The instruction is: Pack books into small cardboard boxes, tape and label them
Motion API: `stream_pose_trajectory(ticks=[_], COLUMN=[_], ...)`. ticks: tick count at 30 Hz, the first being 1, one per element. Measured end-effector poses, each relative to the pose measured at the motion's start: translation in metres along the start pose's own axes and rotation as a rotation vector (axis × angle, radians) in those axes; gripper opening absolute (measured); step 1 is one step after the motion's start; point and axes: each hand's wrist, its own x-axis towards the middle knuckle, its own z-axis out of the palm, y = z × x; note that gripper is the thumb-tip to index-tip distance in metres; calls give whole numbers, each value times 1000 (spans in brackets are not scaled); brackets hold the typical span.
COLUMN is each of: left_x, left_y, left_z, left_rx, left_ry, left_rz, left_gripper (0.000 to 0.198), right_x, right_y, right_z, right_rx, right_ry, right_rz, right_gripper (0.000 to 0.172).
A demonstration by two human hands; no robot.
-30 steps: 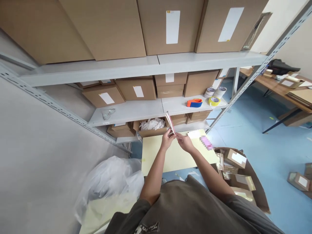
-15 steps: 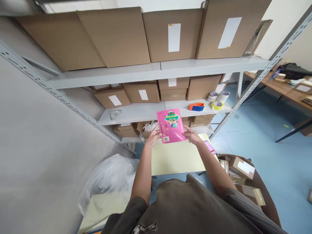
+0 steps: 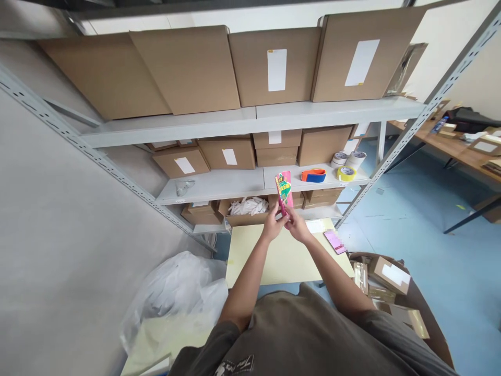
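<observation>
A thin pink booklet (image 3: pixel 284 189) stands upright, turned nearly edge-on to me, above a pale yellow table (image 3: pixel 282 256). My left hand (image 3: pixel 273 225) and my right hand (image 3: pixel 295 224) meet at its lower edge, both closed on it with fingers pinched. A pink phone-like object (image 3: pixel 334 241) lies on the table to the right of my hands.
A grey metal rack (image 3: pixel 250 117) holds cardboard boxes, tape rolls (image 3: pixel 346 159) and an orange-blue tape dispenser (image 3: pixel 313 175). An open box of white bags (image 3: pixel 247 207) sits low on the rack. A clear plastic bag (image 3: pixel 176 292) lies left; a carton of small parcels (image 3: pixel 387 282) stands right.
The booklet faced me flat half a second ago; it has turned edge-on again, and my hands have come together at its bottom edge.
</observation>
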Motion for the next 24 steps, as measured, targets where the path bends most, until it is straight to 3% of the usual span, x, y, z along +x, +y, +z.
stream_pose_trajectory(ticks=[3, 5, 9, 12, 15, 20, 24], left_x=[4, 6, 2, -5, -9, -8, -16], left_y=[1, 1, 3, 2, -4, -23, -46], left_z=[7, -9, -53, -76, -89, -100, -107], left_rx=[-39, -97, -276, -334, -268, -118, -103], left_ry=[54, 43, -71, -120, -82, -14, 39], left_rz=[15, -32, -148, -211, -299, -397, -423], left_gripper=[90, 91, 104, 105, 103, 100, 99], right_x=[1, 5, 13, 12, 5, 1, 1], right_y=[-1, -1, 0, 3, 6, 19, 47], right_z=[5, -6, -49, -72, -76, -65, -57], right_rx=[-152, -194, -125, 97, 238, 300, 301], right_ry=[29, 69, 330, 205, 73, 113, 125], right_rz=[-81, -132, -78, 96, 205, 314, 377], right_gripper=[78, 77, 85, 84, 74, 66, 64])
